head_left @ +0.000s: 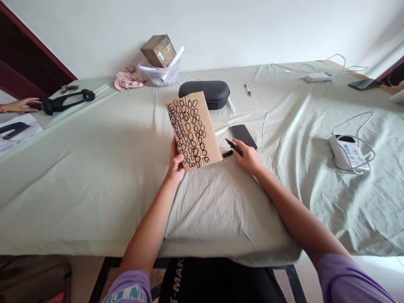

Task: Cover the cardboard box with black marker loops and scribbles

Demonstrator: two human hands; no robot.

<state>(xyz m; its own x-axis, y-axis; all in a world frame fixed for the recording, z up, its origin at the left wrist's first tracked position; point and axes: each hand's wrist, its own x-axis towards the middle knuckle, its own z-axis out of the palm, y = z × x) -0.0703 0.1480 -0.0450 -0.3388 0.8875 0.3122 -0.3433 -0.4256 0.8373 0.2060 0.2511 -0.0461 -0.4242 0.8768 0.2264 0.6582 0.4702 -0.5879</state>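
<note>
- Left hand (175,165): its fingers (179,159) clench the lower edge of a piece of brown cardboard (192,131), which is held up at a tilt above the tabletop and covered in hand-drawn black rings.
- Right hand (248,158): its fingers (244,152) grip a black marker (234,147), with the hand low over the cloth.
- Beside the hands: a black marker cap (227,153) lies just off the cardboard's corner, and a dark phone (243,136) lies just beyond the right hand.
- Tabletop (78,198): a creased pale green cloth covers it.
- Farther back: a black zip case (204,94), a pen (248,89), a plastic tub (159,75) with a small cardboard box (158,51) on it, and a pink cloth (128,78).
- Right side: a white device (349,153) with a cable, and a white adapter (318,77).
- Far left: another person's hand (22,105) is near a black strap (67,100).
</note>
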